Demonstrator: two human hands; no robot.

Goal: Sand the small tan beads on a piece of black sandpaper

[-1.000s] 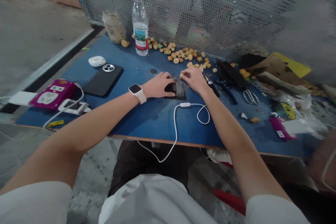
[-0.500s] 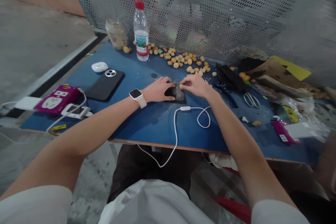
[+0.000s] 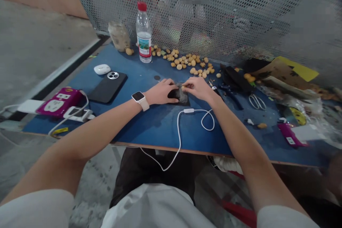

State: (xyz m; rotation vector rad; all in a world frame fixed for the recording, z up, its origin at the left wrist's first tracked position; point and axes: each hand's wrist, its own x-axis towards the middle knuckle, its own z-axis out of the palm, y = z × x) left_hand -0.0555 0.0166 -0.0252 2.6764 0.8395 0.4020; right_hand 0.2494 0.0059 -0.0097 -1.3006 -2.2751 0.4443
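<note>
My left hand (image 3: 163, 92), a watch (image 3: 138, 96) on its wrist, rests with thumb and fingers apart on a dark, rough-looking sheet (image 3: 183, 97), perhaps sandpaper. On the other side of the sheet, my right hand (image 3: 199, 87) pinches a small pale-yellow round piece (image 3: 183, 88) between thumb and fingertips, at or just above the surface. Whether the piece touches the sheet I cannot tell. Beyond the hands, many similar yellowish round pieces (image 3: 184, 60) lie loose along the back of the blue table (image 3: 152, 128).
A water bottle (image 3: 144, 39) stands near the mesh panel (image 3: 165, 10). On the left lie a phone (image 3: 108, 87), a white case (image 3: 102, 69) and a purple power strip (image 3: 60, 102). Rightward are pliers (image 3: 232, 98), scissors (image 3: 257, 102) and plastic bags. A white cable (image 3: 179, 135) crosses the front edge.
My right hand has shifted very slightly left with the small round piece still pinched. The left hand stays in place on the sheet.
</note>
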